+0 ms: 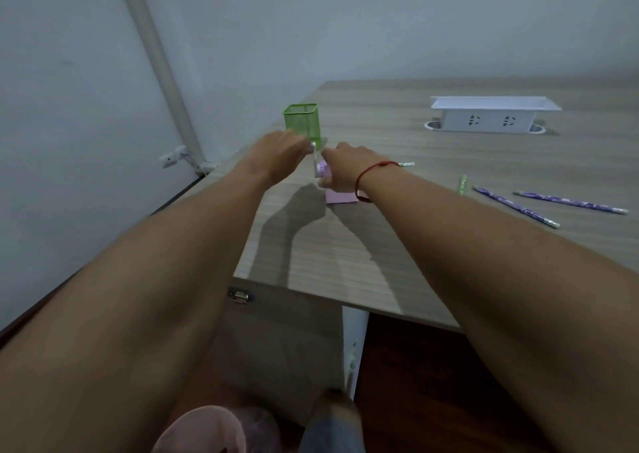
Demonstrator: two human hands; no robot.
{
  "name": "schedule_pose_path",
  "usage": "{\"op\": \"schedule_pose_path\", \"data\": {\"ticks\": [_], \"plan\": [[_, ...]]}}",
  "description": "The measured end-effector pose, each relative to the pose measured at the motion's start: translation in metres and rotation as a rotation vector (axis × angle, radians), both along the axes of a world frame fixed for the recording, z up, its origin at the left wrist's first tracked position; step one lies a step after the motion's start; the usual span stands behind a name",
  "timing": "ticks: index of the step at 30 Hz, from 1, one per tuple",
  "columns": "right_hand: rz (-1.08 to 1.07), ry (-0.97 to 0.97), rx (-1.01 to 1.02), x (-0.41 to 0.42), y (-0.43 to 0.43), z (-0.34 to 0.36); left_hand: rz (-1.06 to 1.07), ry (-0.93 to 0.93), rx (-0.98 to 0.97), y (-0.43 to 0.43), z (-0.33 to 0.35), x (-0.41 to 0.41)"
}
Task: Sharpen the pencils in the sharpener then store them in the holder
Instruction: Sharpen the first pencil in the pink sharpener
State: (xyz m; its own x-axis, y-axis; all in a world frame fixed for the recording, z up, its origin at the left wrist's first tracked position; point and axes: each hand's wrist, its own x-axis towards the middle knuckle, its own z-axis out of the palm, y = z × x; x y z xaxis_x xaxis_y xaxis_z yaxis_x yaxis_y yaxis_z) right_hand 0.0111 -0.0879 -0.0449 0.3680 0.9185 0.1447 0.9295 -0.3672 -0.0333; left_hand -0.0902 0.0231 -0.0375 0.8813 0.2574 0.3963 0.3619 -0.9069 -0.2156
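The left hand (pixel 276 153) is pinching the crank (pixel 314 155) of the sharpener (pixel 340 197), and the right hand (pixel 340 169) is gripping its body on the tabletop (pixel 380 245). The holder (pixel 300 120) is standing just behind. Two purple pencils (pixel 517 207) are lying well to the right.

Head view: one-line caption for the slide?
Left hand holding the crank, right hand gripping the pink sharpener in front of the green holder; loose pencils lie at right.
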Motion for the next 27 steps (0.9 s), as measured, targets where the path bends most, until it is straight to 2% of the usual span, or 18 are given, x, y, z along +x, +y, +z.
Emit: {"op": "schedule_pose_path", "data": {"ticks": [9,15,22,27], "plan": [[-0.021,-0.005,-0.043,-0.007,0.0,0.001,-0.018,-0.072,-0.079,-0.042,-0.029,-0.033],[-0.017,-0.026,-0.05,-0.004,0.005,-0.001,0.129,0.123,-0.142,-0.041,-0.055,-0.025],[0.016,-0.051,-0.029,0.004,0.01,-0.008,0.116,0.168,-0.086,-0.016,-0.075,-0.008],[0.045,-0.048,-0.007,0.008,0.009,-0.011,0.16,0.232,-0.146,-0.007,-0.067,0.002]]}}
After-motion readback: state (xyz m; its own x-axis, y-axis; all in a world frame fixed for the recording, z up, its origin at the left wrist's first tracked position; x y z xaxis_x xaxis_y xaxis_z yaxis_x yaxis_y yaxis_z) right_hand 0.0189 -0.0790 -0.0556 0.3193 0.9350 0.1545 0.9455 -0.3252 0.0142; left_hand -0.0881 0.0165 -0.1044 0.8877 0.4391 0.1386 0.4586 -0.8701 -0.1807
